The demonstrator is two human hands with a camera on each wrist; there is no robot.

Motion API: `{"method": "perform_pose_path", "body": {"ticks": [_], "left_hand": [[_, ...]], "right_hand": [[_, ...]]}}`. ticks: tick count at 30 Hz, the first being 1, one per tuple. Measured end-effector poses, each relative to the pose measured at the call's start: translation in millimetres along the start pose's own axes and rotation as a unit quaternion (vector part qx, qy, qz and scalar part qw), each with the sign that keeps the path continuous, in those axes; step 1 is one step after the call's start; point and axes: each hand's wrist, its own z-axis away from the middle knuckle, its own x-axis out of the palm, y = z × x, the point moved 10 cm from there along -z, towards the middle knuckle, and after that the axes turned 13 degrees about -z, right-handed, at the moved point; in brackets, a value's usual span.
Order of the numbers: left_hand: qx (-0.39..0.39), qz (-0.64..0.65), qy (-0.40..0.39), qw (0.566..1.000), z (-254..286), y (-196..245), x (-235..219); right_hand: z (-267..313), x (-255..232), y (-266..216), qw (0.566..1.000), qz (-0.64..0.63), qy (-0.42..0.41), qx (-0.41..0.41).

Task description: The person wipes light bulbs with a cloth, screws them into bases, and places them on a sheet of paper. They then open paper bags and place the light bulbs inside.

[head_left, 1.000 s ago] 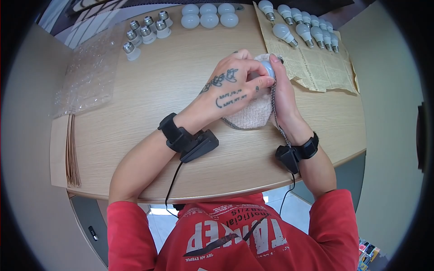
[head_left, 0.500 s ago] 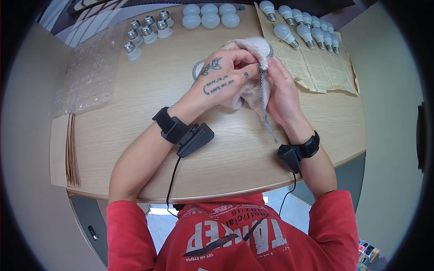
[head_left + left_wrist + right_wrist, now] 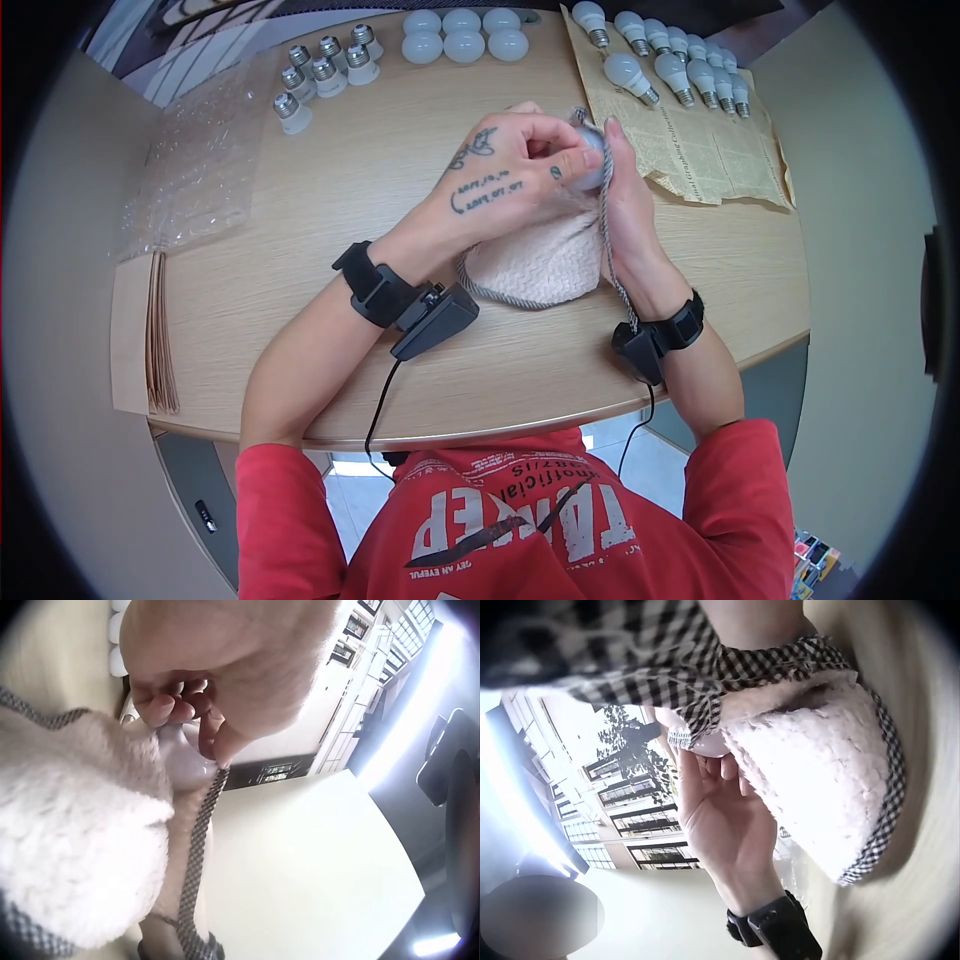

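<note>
One fleecy cloth (image 3: 535, 262) is held above the desk (image 3: 520, 370) by the right hand (image 3: 632, 215), its thumb laid along the checked trim; its other fingers are mostly hidden. Against the cloth, a pale bulb (image 3: 592, 172) is pinched by the left hand (image 3: 490, 190), the grip curled and firm. Rubbing seems under way; it is best done with light, even pressure, the bulb kept cradled and the trim kept from snagging.

From the hands, the printed paper (image 3: 715, 165) is met at three o'clock, close enough to be brushed by the right hand. Front-edge clearance is given toward six, while more sideways room is offered toward nine, before the plastic sheet (image 3: 190, 185). Paper bags (image 3: 135, 330) are stacked at eight. Farther off, bulb bases (image 3: 327, 78) are stood at ten, white domes (image 3: 464, 46) at eleven, more bulbs (image 3: 672, 72) at one.
</note>
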Motion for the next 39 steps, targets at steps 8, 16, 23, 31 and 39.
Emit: {"method": "perform_pose_path", "body": {"ticks": [8,16,23,31,39], "left_hand": [[-0.019,0.090,0.104,0.990,-5.0,-6.8,-34.0],[-0.021,0.152,0.107,0.982,-6.7,-16.3,-31.6],[-0.041,0.188,0.076,0.978,-5.4,-14.6,-25.0],[-0.068,0.095,-0.031,0.993,-3.7,-15.7,-5.6],[0.099,-0.451,0.209,0.862,-4.3,10.0,-103.9]], "right_hand": [[-7.2,-1.4,17.4,0.966,0.222,-0.127,0.030],[-4.6,11.5,3.3,0.959,0.221,-0.154,-0.091],[-0.5,8.8,-19.7,0.971,0.120,-0.106,-0.177],[7.9,23.6,-20.8,0.964,0.109,-0.168,-0.177],[6.8,17.9,-21.3,0.965,0.151,-0.136,-0.165]]}}
